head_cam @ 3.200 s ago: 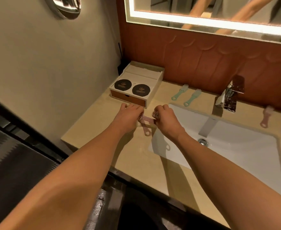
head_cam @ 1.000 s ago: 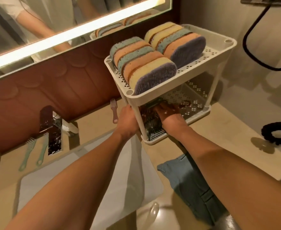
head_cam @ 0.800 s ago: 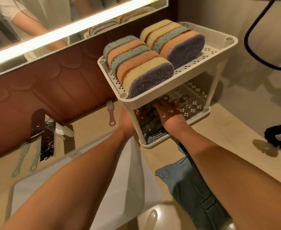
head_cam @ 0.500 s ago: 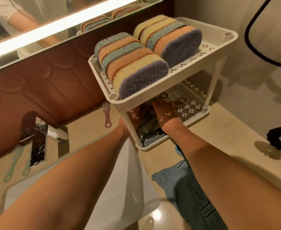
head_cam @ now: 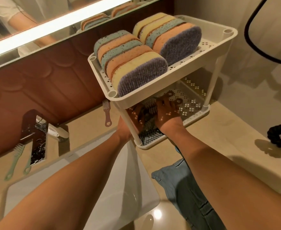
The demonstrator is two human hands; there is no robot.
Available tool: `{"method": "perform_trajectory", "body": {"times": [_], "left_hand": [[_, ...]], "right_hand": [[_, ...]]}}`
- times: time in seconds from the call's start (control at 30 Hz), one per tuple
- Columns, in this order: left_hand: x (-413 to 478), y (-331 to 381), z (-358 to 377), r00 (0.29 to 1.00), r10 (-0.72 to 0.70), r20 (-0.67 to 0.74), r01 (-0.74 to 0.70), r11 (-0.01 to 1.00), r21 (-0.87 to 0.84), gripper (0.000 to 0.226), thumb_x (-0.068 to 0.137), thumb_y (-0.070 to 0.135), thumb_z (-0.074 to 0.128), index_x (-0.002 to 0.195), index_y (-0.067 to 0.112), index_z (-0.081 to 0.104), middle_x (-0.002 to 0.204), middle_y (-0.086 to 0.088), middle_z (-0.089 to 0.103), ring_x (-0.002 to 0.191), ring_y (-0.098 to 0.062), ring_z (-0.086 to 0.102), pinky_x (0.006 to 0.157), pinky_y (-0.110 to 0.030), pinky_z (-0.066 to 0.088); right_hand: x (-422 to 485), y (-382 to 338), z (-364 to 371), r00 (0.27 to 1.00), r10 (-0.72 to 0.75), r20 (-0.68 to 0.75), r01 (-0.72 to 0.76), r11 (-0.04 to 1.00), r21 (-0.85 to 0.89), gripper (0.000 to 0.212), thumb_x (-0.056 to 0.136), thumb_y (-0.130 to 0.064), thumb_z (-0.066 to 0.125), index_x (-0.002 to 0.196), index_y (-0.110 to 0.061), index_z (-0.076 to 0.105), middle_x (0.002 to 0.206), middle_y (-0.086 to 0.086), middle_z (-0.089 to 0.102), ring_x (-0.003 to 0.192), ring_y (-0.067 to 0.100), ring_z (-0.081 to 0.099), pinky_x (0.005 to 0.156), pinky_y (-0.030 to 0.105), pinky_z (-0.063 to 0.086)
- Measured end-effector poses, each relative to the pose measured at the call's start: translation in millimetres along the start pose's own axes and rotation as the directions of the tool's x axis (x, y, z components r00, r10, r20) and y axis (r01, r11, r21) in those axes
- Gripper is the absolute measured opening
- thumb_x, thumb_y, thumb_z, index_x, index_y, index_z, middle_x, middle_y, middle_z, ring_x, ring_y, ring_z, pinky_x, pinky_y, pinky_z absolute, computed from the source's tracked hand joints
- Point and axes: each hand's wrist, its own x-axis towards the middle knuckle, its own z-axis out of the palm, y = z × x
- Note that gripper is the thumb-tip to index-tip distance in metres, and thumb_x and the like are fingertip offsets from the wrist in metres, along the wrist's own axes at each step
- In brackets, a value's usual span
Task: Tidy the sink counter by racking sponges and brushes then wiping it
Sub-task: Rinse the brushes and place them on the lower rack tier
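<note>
In the lower tier of the white perforated plastic rack [head_cam: 153,99], the right hand [head_cam: 167,114] lies flat, fingers extended, on pink loop-handled brushes [head_cam: 175,102]. The left hand [head_cam: 134,117] is partly hidden, so its grip cannot be determined.

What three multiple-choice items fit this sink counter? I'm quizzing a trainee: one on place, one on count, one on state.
1. The sponges stand: A in the sink; B on the rack's top tier; C on the cloth.
2. Green brushes beside the faucet: A one; B two; C four.
3. The blue cloth is: A crumpled on the counter; B hung up; C folded on the rack.
B, they fill the top tier; B, two lie side by side; A, it lies bunched beside the sink.
</note>
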Motion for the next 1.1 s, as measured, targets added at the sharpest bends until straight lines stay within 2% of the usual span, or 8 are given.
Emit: {"method": "perform_trajectory", "body": {"times": [0.07, 0.13, 0.27, 0.37, 0.53, 0.6, 0.73, 1.1], "left_hand": [[5, -4, 0, 0.994, 0.089, 0.06, -0.097, 0.985, 0.14, 0.055, 0.099, 0.06, 0.041, 0.134, 0.021, 0.06, 0.137, -0.003, 0.06, 0.127, -0.023, 0.056, 0.11, -0.041, 0.043], [5, 16, -9, 0.996, 0.027, 0.09, -0.044, 0.981, 0.188, 0.053, 0.099, 0.054, 0.034, 0.138, 0.025, 0.057, 0.142, 0.001, 0.057, 0.132, -0.022, 0.051, 0.113, -0.037, 0.035], [4, 21, -9, 0.996, 0.073, 0.048, -0.083, 0.965, 0.249, 0.049, 0.099, 0.046, 0.037, 0.137, 0.023, 0.058, 0.141, -0.002, 0.059, 0.132, -0.025, 0.052, 0.113, -0.041, 0.037], [4, 22, -9, 0.998, 0.019, 0.057, -0.034, 0.958, 0.285, 0.051, 0.098, 0.046, 0.036, 0.135, 0.02, 0.059, 0.14, -0.003, 0.059, 0.13, -0.026, 0.053, 0.112, -0.043, 0.039], [2, 23, -11, 0.998, -0.04, 0.046, 0.026, 0.965, 0.263, 0.051, 0.095, 0.048, 0.04, 0.135, 0.021, 0.056, 0.139, -0.003, 0.057, 0.129, -0.023, 0.051, 0.107, -0.025, 0.025], [4, 22, -10, 0.999, -0.033, 0.021, 0.026, 0.966, 0.257, 0.049, 0.095, 0.046, 0.042, 0.134, 0.02, 0.057, 0.138, -0.004, 0.058, 0.128, -0.024, 0.052, 0.109, -0.028, 0.03], [2, 25, -10, 0.999, 0.025, 0.045, -0.038, 0.95, 0.309, 0.051, 0.096, 0.042, 0.042, 0.139, 0.018, 0.057, 0.142, -0.006, 0.058, 0.132, -0.029, 0.05, 0.112, -0.045, 0.039], [4, 24, -8, 1.0, -0.004, 0.026, -0.005, 0.949, 0.316, 0.049, 0.096, 0.047, 0.041, 0.131, 0.019, 0.061, 0.133, -0.005, 0.061, 0.124, -0.026, 0.055, 0.107, -0.044, 0.043]], "right_hand": [[-2, -1, 0, 1.0, 0.009, 0.015, -0.01, 0.998, 0.067, 0.075, 0.092, -0.022, 0.06, 0.156, -0.009, 0.022, 0.159, 0.019, 0.023, 0.14, 0.042, 0.033, 0.114, 0.051, 0.033], [-2, -1, 3, 1.0, 0.0, 0.012, -0.001, 0.997, 0.079, 0.075, 0.092, -0.023, 0.06, 0.156, -0.009, 0.022, 0.158, 0.018, 0.023, 0.136, 0.042, 0.038, 0.11, 0.05, 0.039], [1, -1, 6, 0.999, -0.019, 0.035, 0.017, 0.997, 0.077, 0.072, 0.091, -0.026, 0.061, 0.153, -0.017, 0.026, 0.16, 0.01, 0.023, 0.132, 0.043, 0.042, 0.109, 0.049, 0.041], [1, 1, 7, 0.996, -0.057, 0.065, 0.053, 0.996, 0.071, 0.071, 0.094, -0.029, 0.058, 0.156, -0.024, 0.024, 0.165, 0.004, 0.015, 0.136, 0.042, 0.038, 0.112, 0.049, 0.038], [-1, 0, 11, 0.992, -0.096, 0.076, 0.089, 0.992, 0.092, 0.073, 0.094, -0.032, 0.057, 0.156, -0.027, 0.021, 0.167, 0.0, 0.008, 0.142, 0.038, 0.033, 0.115, 0.051, 0.036], [-1, 0, 8, 0.997, -0.064, 0.041, 0.06, 0.993, 0.1, 0.074, 0.093, -0.033, 0.057, 0.156, -0.021, 0.021, 0.164, 0.007, 0.016, 0.141, 0.039, 0.032, 0.114, 0.052, 0.035], [-3, 1, 8, 0.996, -0.09, -0.008, 0.09, 0.996, 0.021, 0.06, 0.091, -0.035, 0.058, 0.145, -0.018, 0.039, 0.151, 0.011, 0.036, 0.133, 0.038, 0.042, 0.115, 0.047, 0.031], [6, 7, 13, 0.992, -0.116, 0.044, 0.117, 0.993, -0.023, 0.056, 0.092, -0.042, 0.051, 0.146, -0.029, 0.043, 0.156, 0.009, 0.036, 0.143, 0.032, 0.032, 0.122, 0.045, 0.018]]}}
